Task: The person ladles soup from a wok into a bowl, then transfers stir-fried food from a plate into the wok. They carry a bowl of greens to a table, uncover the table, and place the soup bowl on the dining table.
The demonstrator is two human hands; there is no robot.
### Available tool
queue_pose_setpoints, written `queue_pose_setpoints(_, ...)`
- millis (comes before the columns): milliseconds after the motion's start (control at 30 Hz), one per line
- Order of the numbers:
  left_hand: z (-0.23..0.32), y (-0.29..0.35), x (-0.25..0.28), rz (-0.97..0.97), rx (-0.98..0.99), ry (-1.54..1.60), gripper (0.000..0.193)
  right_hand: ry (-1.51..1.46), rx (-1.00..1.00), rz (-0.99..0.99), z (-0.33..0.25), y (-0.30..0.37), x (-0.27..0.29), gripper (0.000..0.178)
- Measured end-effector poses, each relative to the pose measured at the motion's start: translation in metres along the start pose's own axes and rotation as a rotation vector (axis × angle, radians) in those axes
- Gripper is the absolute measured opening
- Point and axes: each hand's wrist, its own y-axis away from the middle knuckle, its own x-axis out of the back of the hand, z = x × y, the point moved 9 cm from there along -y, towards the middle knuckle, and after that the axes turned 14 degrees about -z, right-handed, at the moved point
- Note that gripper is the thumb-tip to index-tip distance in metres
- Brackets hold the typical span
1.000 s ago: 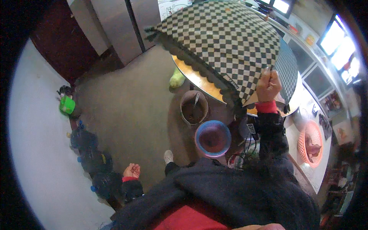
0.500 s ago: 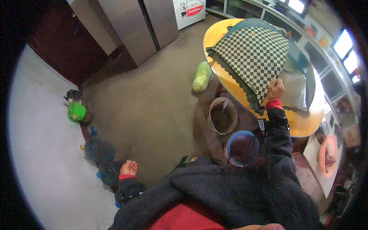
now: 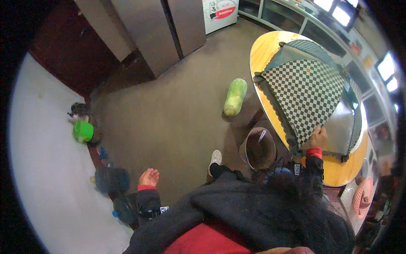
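Note:
On a round yellow wooden table [image 3: 263, 94] at the right stands a tent-shaped food cover [image 3: 302, 86], with black-and-white checked panels, clear and grey panels, and a dark frilled hem. My right hand [image 3: 319, 137] is closed on this cover near its lower front edge; the fingertips are partly hidden. What lies beneath the cover cannot be made out. My left hand [image 3: 149, 177] hangs free over the floor at the lower left, palm turned up, its fingers loosely bent and holding nothing.
A long green gourd [image 3: 235, 97] lies on the floor left of the table. An open bucket [image 3: 259, 148] stands below it. Along the left wall are large bottles [image 3: 111, 180] and a green container [image 3: 83, 131]. A pink basket [image 3: 362, 197] sits at the lower right.
The whole view has shifted, and the table and cover now appear lower and farther right. My right hand stays on the cover. A white shoe has come into sight below me.

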Motion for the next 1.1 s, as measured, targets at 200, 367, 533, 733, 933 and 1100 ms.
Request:
queue_pose_setpoints(200, 0.027, -0.078, -0.07, -0.202, 0.082, -0.072, 0.012, 0.174, -0.133, 0.142, -0.006, 0.015, 0.017, 0.027)
queue_pose_setpoints(367, 0.062, -0.134, -0.101, -0.192, 0.069, -0.049, 0.013, 0.183, -0.115, 0.063, -0.015, 0.008, 0.023, 0.026)
queue_pose_setpoints(533, 0.073, -0.222, -0.146, -0.153, 0.224, -0.172, 0.014, 0.288, -0.285, 0.081, -0.016, 0.018, 0.023, 0.02)
queue_pose_setpoints(733, 0.117, -0.319, -0.175, -0.236, 0.31, -0.263, 0.015, 0.532, -0.057, 0.461, -0.122, 0.003, 0.036, 0.029)
queue_pose_setpoints(933, 0.203, -0.446, -0.228, -0.283, 0.256, -0.241, 0.014, 0.339, -0.144, 0.288, -0.211, -0.062, -0.08, 0.015)
queue_pose_setpoints(1100, 0.283, -0.527, -0.304, -0.379, 0.22, -0.326, 0.017, 0.191, -0.196, 0.04, -0.245, -0.136, -0.169, 0.007)
